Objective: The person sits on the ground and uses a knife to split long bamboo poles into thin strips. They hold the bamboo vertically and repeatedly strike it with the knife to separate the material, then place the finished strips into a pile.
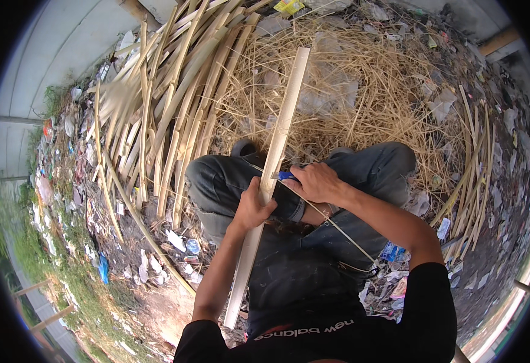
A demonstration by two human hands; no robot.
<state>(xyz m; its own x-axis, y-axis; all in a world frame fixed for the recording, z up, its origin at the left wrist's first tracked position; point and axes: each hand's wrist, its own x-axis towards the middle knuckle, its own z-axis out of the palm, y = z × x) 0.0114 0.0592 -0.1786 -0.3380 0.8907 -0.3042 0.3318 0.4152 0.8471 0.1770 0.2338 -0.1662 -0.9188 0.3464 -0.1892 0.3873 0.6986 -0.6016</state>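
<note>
A long split bamboo strip (286, 118) slants across my lap, its pale inner side facing up. My left hand (254, 206) is closed around it a little below its middle. Close by on the right, my right hand (318, 183) grips a small blue-handled knife (285, 175). Its short blade end meets the right edge of the strip just above my left hand; the exact contact is too small to tell. A thin pale cord or sliver (340, 230) passes under my right hand and slopes down to my right hip.
Many split bamboo strips (183, 91) lie piled at the far left, and a smaller bundle (477, 175) lies at the right. Straw-like bamboo shavings (362, 78) cover the ground ahead. My crossed legs (368, 169) sit below the strip. Scattered litter (150, 266) surrounds me.
</note>
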